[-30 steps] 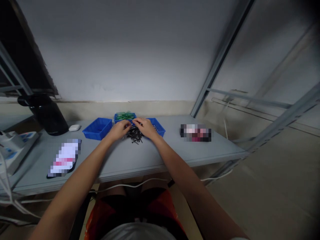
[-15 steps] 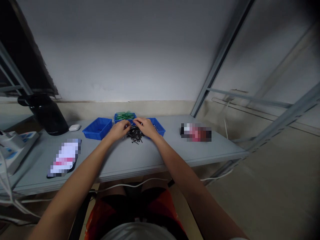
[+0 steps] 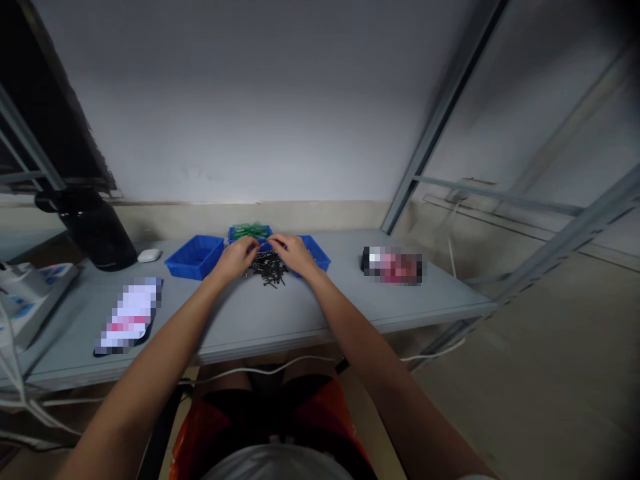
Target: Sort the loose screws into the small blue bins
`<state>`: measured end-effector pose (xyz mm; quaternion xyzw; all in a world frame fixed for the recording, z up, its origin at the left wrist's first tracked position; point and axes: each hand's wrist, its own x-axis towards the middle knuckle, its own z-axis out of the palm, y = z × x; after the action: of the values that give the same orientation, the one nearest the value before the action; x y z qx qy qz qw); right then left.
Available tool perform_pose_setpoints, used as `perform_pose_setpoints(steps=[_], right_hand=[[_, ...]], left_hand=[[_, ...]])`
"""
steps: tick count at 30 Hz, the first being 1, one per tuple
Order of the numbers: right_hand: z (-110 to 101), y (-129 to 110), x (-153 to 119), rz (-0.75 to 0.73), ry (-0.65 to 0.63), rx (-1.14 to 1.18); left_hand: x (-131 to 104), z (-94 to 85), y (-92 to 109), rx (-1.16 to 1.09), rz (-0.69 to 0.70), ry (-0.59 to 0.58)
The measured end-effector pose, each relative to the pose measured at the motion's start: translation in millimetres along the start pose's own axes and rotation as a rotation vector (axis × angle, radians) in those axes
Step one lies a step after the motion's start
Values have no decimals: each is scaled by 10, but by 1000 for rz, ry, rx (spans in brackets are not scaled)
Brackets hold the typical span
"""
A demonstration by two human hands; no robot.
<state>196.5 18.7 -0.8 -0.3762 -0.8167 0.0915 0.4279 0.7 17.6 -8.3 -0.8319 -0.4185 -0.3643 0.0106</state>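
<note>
Our hands (image 3: 263, 251) are near each other above the screws (image 3: 271, 268) (their grip, we cannot tell); the table (image 3: 280, 317) has free room toward its front edge.

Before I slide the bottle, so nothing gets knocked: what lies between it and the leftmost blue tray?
A small white case lies between the black bottle and that blue tray, in the head view.

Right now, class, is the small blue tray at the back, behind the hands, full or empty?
Full, or nearly so: green pieces heap up to the rim of the tray, hiding its bottom.
</note>
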Motion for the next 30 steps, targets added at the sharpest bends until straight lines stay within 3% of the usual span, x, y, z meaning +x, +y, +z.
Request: perform_pose_setpoints(steps=[8,20,30], right_hand=[[0,75,-2,3,3,-33],[50,73,-23,-57,-198,-151],[29,74,-6,-25,-53,-59]], left_hand=[[20,-37,24,-41,-1,101],[15,-20,88,-64,99,116],[45,-35,12,-70,56,171]])
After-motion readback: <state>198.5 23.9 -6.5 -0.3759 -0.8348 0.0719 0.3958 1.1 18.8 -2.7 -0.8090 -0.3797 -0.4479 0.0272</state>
